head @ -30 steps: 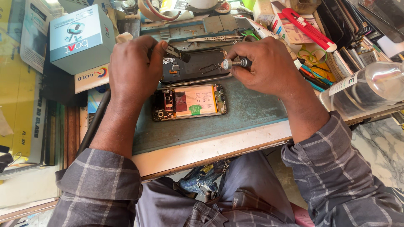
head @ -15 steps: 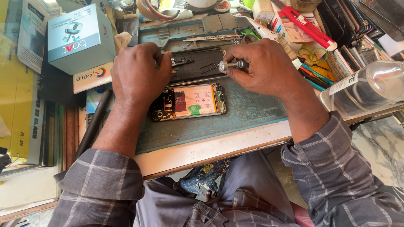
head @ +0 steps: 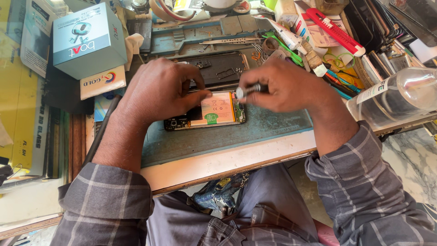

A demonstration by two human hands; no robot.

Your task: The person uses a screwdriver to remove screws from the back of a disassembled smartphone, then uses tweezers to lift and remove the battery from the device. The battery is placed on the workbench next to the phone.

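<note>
An opened phone [head: 214,114] with its battery showing lies on a blue-green work mat [head: 218,136]. My left hand [head: 159,91] rests on the phone's left end, thumb pressing on the battery. My right hand [head: 287,86] grips a small screwdriver [head: 248,90] by its handle, the silver cap pointing left, just above the phone's right end. A dark back cover or frame [head: 218,68] lies on the mat right behind the phone, partly hidden by both hands.
A light blue box [head: 88,41] stands at the back left on a smaller white box. A clear plastic bottle [head: 396,98] lies at the right. Tweezers, tape rolls, a red cutter [head: 334,27], glue tubes and phone parts crowd the back and right.
Both hands have moved from the dark cover toward me, onto the opened phone. The screwdriver came along and is now over the phone's right end.
</note>
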